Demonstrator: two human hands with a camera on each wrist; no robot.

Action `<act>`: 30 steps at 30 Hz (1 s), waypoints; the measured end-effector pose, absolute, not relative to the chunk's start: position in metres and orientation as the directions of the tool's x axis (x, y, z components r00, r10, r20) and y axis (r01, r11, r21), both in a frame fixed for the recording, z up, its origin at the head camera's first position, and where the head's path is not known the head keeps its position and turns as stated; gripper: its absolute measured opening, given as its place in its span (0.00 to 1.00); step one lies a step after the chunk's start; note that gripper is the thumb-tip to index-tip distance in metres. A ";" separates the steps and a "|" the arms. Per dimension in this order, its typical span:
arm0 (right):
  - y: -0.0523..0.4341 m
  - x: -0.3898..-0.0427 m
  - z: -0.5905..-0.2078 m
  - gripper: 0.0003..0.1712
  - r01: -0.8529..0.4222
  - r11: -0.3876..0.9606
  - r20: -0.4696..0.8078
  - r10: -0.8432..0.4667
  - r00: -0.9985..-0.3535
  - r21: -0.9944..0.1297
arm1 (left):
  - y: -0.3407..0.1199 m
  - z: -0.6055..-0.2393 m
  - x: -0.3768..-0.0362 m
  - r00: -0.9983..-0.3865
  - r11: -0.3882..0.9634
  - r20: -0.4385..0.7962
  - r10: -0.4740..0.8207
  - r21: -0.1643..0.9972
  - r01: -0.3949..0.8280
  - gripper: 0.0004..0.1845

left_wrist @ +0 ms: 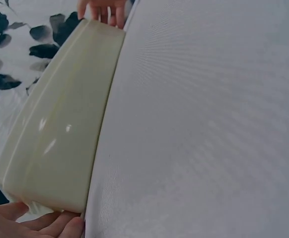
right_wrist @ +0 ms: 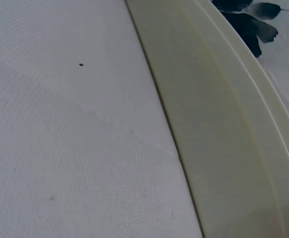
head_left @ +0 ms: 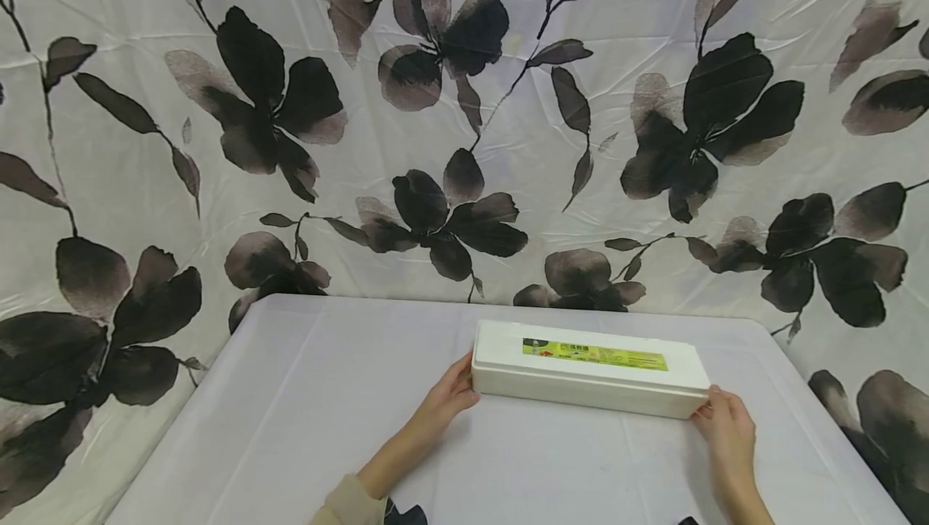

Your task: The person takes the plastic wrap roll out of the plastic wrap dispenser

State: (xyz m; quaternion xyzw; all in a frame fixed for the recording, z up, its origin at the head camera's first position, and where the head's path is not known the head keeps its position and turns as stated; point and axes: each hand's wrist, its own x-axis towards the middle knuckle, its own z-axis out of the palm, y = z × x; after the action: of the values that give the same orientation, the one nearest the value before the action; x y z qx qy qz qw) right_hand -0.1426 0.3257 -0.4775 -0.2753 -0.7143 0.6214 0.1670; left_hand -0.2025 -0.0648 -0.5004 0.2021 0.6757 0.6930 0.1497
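One floral cloth hangs at twelve o'clock, behind the white-covered bench. The long white box lies toward the bench's one o'clock. Each grip grasps an end: left hand at nine o'clock, right hand at four. A yellow-green label marks its top.

A white backdrop cloth, faintly creased and printed with blackish-grey flowers, leaves and thin stems, hangs behind a white-covered table with rounded far corners. A tiny dark speck marks the covering.
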 end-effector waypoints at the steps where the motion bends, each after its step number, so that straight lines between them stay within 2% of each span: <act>1: 0.324 -0.142 -0.477 0.26 0.185 0.070 -0.107 0.597 -0.795 -0.980 | -0.067 -0.500 -0.202 -0.873 -0.037 0.076 0.481 0.997 0.066 0.37; 8: 0.317 -0.138 -0.477 0.24 0.136 0.002 -0.114 0.537 -0.836 -0.991 | -0.083 -0.501 -0.196 -0.883 -0.017 0.048 0.467 0.999 0.045 0.34; 17: 0.302 -0.131 -0.478 0.24 0.143 0.029 -0.111 0.493 -0.863 -0.989 | -0.103 -0.502 -0.189 -0.909 0.014 -0.030 0.415 1.000 -0.026 0.32; 22: 0.295 -0.127 -0.478 0.25 0.155 0.031 -0.124 0.455 -0.882 -0.987 | -0.113 -0.501 -0.184 -0.917 0.016 -0.029 0.399 1.000 -0.025 0.32; 30: 0.287 -0.122 -0.478 0.23 0.152 0.012 -0.133 0.418 -0.899 -0.988 | -0.128 -0.501 -0.177 -0.927 0.037 -0.040 0.373 0.999 -0.029 0.31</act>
State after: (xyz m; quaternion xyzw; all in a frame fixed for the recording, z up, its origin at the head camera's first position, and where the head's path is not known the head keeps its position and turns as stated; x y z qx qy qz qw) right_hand -0.1223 0.2871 -0.4778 -0.2022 -0.7045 0.6731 0.0989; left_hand -0.1769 -0.1281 -0.5011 0.1223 0.7048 0.6831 0.1471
